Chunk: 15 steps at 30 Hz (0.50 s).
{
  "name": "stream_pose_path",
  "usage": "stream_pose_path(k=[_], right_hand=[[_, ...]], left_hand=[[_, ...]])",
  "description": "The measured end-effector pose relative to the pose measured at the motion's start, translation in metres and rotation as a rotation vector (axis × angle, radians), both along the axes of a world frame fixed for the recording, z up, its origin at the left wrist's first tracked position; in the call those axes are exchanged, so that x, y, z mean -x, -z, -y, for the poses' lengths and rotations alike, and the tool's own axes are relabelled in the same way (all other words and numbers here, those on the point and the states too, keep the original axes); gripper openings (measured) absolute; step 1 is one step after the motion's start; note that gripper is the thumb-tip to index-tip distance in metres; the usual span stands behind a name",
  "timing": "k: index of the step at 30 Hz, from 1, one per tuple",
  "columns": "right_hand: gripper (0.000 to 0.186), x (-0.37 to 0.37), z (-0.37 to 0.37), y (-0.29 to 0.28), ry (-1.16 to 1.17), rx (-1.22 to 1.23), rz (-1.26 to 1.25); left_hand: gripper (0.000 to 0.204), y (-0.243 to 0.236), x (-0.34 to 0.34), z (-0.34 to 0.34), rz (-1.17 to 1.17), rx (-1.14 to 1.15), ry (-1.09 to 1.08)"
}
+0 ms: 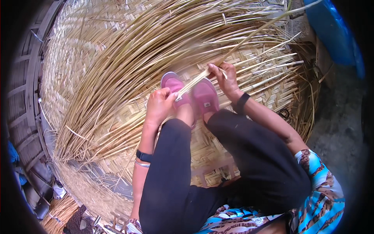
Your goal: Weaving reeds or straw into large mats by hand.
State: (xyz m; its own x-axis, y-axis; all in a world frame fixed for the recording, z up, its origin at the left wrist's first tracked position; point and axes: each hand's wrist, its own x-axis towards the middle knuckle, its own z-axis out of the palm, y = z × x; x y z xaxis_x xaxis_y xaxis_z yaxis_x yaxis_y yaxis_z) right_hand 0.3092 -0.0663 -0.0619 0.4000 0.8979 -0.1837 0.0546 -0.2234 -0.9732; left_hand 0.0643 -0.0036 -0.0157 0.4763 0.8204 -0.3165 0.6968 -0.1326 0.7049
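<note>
Between my two hands stretches a pale bundle of flattened straw strips point(193, 82), above my pink shoes. My left hand point(159, 104) pinches its lower left end, with the fingers closed. Farther right, my right hand point(225, 77) grips the other end between thumb and fingers. From that hand a long straw stalk point(259, 31) runs up toward the far right corner. A big pile of loose straw stalks point(128, 66) lies just beyond and left of my hands.
Under the stalks and my feet is a woven mat point(202, 142). A slatted wooden frame point(31, 82) stands along the left side. Blue plastic sheeting point(335, 33) hangs at the far right, above grey floor point(337, 117). More straw point(62, 208) lies at lower left.
</note>
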Motion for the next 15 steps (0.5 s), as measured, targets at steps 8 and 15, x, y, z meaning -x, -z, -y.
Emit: stream_pose_path(k=[8, 15], right_hand=[[0.022, -0.023, 0.016, 0.045, 0.212, 0.375, -0.598], [0.011, -0.028, 0.012, 0.036, 0.25, 0.233, -0.494]], left_hand=[[0.024, -0.057, 0.01, -0.007, 0.413, 0.411, -0.062], [0.022, -0.087, 0.009, -0.01, 0.311, 0.374, 0.045]])
